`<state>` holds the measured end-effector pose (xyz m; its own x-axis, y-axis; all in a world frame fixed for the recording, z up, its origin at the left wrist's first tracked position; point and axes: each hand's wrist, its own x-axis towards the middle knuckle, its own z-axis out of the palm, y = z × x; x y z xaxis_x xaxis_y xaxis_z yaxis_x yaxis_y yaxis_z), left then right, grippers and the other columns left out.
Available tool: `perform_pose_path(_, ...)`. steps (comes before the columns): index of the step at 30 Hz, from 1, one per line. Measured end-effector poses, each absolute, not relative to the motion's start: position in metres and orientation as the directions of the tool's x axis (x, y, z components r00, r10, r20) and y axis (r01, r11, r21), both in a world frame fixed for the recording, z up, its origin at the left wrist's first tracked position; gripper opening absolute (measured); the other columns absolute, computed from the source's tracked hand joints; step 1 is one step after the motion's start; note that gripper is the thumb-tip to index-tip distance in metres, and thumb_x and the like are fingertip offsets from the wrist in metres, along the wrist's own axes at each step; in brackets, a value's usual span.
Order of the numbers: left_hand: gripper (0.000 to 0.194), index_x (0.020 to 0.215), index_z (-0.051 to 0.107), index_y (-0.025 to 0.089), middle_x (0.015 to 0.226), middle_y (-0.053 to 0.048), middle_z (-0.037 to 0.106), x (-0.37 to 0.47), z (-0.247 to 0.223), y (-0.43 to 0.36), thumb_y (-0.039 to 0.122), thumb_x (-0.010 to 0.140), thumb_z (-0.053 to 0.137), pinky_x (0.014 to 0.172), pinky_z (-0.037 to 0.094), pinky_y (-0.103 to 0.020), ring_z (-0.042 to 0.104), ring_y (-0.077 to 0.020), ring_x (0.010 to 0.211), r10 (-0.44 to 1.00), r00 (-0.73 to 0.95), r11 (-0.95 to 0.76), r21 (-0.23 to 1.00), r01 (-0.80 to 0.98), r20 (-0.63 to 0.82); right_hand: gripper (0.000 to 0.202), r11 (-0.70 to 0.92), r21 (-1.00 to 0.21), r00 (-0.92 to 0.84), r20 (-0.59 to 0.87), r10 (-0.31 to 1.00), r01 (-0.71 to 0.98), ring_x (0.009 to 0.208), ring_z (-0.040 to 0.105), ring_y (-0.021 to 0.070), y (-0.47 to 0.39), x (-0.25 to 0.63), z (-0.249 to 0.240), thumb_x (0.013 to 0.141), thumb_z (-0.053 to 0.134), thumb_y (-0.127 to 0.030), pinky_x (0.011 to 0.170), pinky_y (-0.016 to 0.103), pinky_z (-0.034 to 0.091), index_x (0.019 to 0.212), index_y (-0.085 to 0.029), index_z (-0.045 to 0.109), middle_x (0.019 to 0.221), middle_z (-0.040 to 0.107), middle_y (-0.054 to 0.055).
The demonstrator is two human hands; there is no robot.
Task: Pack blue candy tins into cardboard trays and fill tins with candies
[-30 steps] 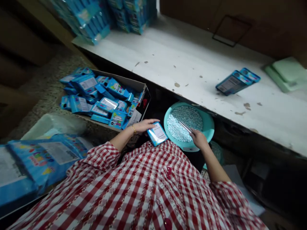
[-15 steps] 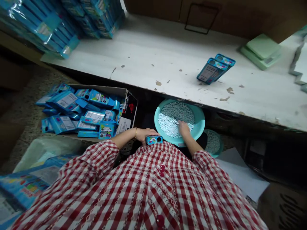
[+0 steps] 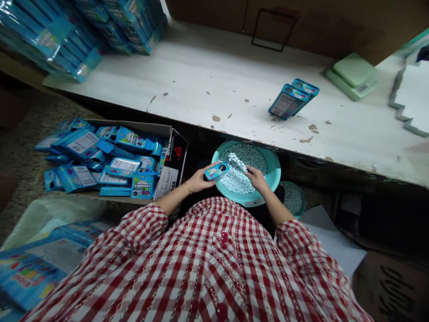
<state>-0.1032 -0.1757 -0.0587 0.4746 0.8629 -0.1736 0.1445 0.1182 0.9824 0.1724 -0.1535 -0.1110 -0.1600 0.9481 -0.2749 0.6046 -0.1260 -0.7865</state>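
My left hand (image 3: 198, 180) is closed around a small blue candy box (image 3: 213, 171), whose end with a dark round hole faces up. It is held at the left rim of a turquoise basin (image 3: 274, 172). Small pale candies (image 3: 250, 156) fill much of that basin. In my right hand (image 3: 256, 177) is a scoop heaped with candies (image 3: 236, 161), raised over the basin and a short way right of the box. The candies and my fingers hide most of the scoop, so its shape is unclear.
A carton (image 3: 179, 154) of blue boxes stands at left. Two blue boxes (image 3: 283, 103) stand upright on the white table (image 3: 194, 76), with a green scale (image 3: 353, 74) behind them. Wrapped stacks (image 3: 124, 27) sit at back left. Another basin of candies (image 3: 293, 197) is lower right.
My left hand has lifted the box from my lap to the basin's rim. My right hand has come up out of the candies with a loaded scoop. The view has shifted slightly.
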Motion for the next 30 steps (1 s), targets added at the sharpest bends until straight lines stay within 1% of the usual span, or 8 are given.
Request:
perform_pose_path(7,0.067,0.134,0.045,0.016,0.135,-0.009,0.050,-0.057,-0.078,-0.165,0.016,0.068,0.058,0.108,0.033,-0.038,0.047,-0.0238,0.124,0.938,0.346,-0.095,0.958,0.271,-0.005,0.039,-0.008,-0.761,-0.286,-0.253,0.924,0.648,0.104,0.060,0.0231,-0.163,0.213,-0.013,0.080,0.054,-0.026,0.092,0.034,0.044,0.116,-0.016,0.063,0.114,0.066,0.007)
perform_pose_path(9,0.070,0.134,0.044,0.017,0.138,-0.009,0.047,-0.051,-0.081,-0.164,0.011,0.065,0.056,0.110,0.031,-0.039,0.044,-0.0232,0.128,0.930,0.364,-0.181,0.929,0.324,0.054,0.037,0.050,-0.645,-0.322,-0.312,0.894,0.763,0.104,0.060,0.0232,-0.163,0.211,0.013,0.081,0.052,-0.024,0.089,0.033,0.044,0.116,-0.020,0.064,0.113,0.067,0.006)
perform_pose_path(14,0.073,0.133,0.046,0.020,0.140,-0.008,0.045,-0.042,-0.086,-0.166,0.007,0.061,0.054,0.111,0.030,-0.043,0.041,-0.0244,0.130,0.921,0.378,-0.283,0.832,0.477,0.096,0.031,0.186,-0.129,-0.225,-0.458,0.860,0.974,0.095,0.063,0.0252,-0.159,0.177,0.050,0.086,0.047,-0.027,0.081,0.033,0.045,0.111,-0.022,0.065,0.101,0.069,0.010)
perform_pose_path(18,0.074,0.133,0.046,0.024,0.142,-0.006,0.042,-0.033,-0.086,-0.173,0.008,0.062,0.054,0.109,0.030,-0.048,0.037,-0.0271,0.132,0.919,0.385,-0.304,0.765,0.567,0.079,0.030,0.254,-0.020,-0.229,-0.505,0.832,0.967,0.092,0.063,0.0277,-0.157,0.145,0.061,0.085,0.043,-0.017,0.078,0.036,0.046,0.102,-0.014,0.068,0.100,0.066,0.018)
perform_pose_path(21,0.073,0.134,0.045,0.024,0.142,-0.007,0.043,-0.032,-0.087,-0.174,0.009,0.064,0.054,0.108,0.030,-0.047,0.037,-0.0269,0.131,0.931,0.354,-0.300,0.748,0.592,0.093,0.030,0.242,-0.030,-0.227,-0.469,0.854,0.970,0.092,0.063,0.0274,-0.158,0.148,0.070,0.085,0.041,-0.013,0.079,0.037,0.044,0.097,-0.013,0.069,0.098,0.066,0.018)
perform_pose_path(24,0.072,0.135,0.044,0.025,0.141,-0.006,0.044,-0.033,-0.089,-0.171,0.011,0.065,0.055,0.108,0.032,-0.045,0.039,-0.0260,0.130,0.949,0.303,-0.264,0.756,0.599,0.091,0.029,0.111,-0.116,-0.146,-0.364,0.920,0.987,0.089,0.062,0.0249,-0.164,0.172,0.064,0.084,0.049,-0.024,0.079,0.036,0.044,0.107,-0.020,0.066,0.098,0.067,0.012)
perform_pose_path(27,0.071,0.135,0.042,0.025,0.142,-0.007,0.042,-0.029,-0.090,-0.172,0.013,0.067,0.057,0.107,0.031,-0.046,0.037,-0.0271,0.130,0.954,0.287,-0.251,0.759,0.601,0.089,0.041,-0.118,-0.445,-0.008,-0.272,0.962,0.888,0.079,0.061,0.0207,-0.171,0.178,0.028,0.078,0.056,-0.046,0.071,0.031,0.045,0.109,-0.019,0.064,0.087,0.067,0.007)
perform_pose_path(30,0.069,0.137,0.040,0.024,0.146,-0.008,0.035,-0.017,-0.089,-0.178,0.016,0.071,0.057,0.109,0.027,-0.048,0.029,-0.0292,0.135,0.950,0.303,-0.262,0.739,0.621,0.082,0.057,-0.334,-0.758,0.139,-0.311,0.940,0.560,0.066,0.057,0.0164,-0.179,0.153,-0.020,0.073,0.055,-0.060,0.062,0.027,0.046,0.102,-0.012,0.063,0.075,0.064,0.004)
